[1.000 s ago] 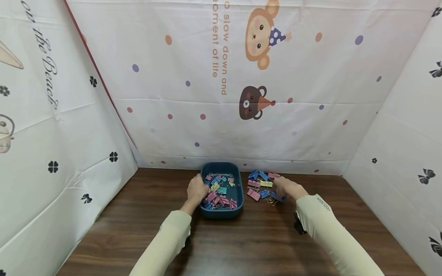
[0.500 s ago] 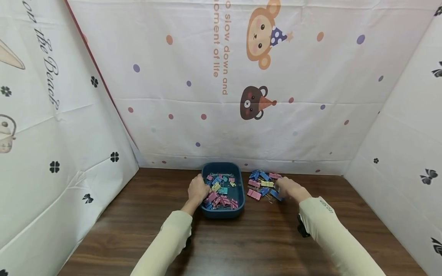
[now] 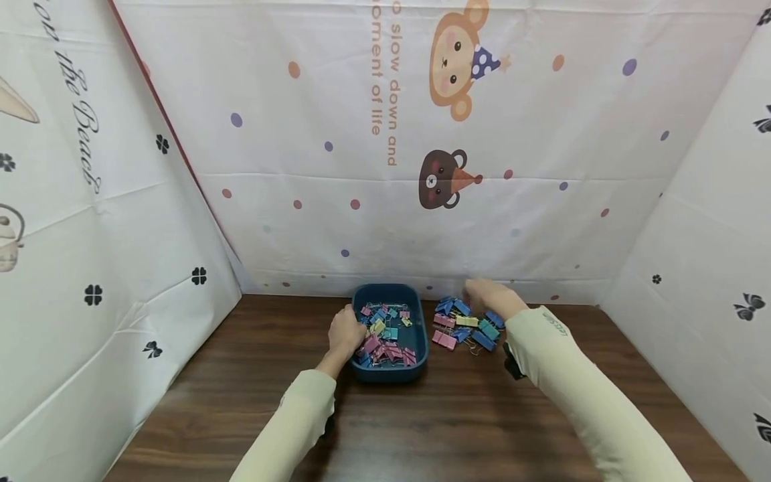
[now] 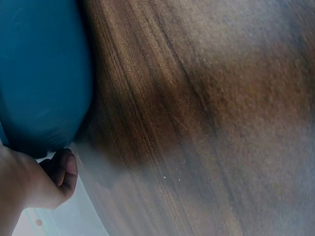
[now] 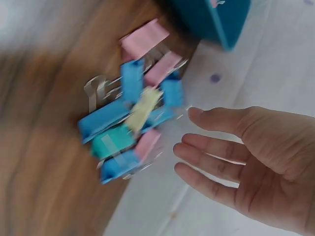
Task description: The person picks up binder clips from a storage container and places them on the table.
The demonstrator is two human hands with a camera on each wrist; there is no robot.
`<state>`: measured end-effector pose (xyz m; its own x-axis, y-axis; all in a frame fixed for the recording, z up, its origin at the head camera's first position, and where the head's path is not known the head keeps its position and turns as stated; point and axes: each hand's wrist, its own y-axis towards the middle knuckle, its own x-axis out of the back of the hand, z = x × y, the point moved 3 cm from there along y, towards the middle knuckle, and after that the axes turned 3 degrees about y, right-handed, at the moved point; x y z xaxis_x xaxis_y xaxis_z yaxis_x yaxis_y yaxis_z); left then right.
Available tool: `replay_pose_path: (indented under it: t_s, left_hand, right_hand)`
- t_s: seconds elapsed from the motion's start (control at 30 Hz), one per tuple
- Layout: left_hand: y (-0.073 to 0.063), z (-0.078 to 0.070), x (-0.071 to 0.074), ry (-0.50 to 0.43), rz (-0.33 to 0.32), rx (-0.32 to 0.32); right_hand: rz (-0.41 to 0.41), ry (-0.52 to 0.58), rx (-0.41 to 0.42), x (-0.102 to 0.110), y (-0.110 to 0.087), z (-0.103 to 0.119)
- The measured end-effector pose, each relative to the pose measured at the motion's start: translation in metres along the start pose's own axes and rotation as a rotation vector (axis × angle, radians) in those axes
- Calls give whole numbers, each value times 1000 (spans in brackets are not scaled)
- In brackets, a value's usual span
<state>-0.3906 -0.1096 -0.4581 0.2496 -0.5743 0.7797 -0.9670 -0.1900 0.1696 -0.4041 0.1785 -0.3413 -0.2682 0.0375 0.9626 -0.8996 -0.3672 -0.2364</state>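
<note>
My left hand [image 3: 346, 331] grips the left rim of a dark blue plastic bin [image 3: 388, 376]; in the left wrist view its curled fingers lie at the end of the bin [image 4: 44, 73]. Small binder clips [image 3: 388, 351] in pink, blue, teal and yellow lie inside. To the right of the bin is a pile of larger binder clips, with a yellow clip [image 3: 466, 321] amid blue and pink ones and a teal clip [image 3: 488, 329] at its right. Over the back of this pile hovers my right hand [image 5: 266, 167], fingers loosely extended, apart and holding nothing.
A dark wood-grain table [image 3: 470, 415] bears everything. Close behind the bin and the pile rises a white printed cloth [image 3: 289, 234], with similar cloth on the left and right sides.
My right hand has moved from the pile's right side back and a little left. A teal clip and a blue clip now show at the pile's right. My left hand stays on the bin.
</note>
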Motion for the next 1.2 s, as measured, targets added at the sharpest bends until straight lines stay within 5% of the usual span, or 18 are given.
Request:
replay_pose_path:
  t_s: [0.2,0.43,0.8,1.2]
  left_hand:
    - [2,1,1,-4,4,18]
    - [3,1,-1,-5,-9,24]
    - [4,6,-2,-15,-26,25]
    - [4,-2,-2,77,-13,1]
  right_hand:
    - [-95,-67,39,12,24,46]
    - [-129,-45,20,-7,56,87]
    - [27,245,6,-44,82,117]
    - [129,235,-44,-71,107,131]
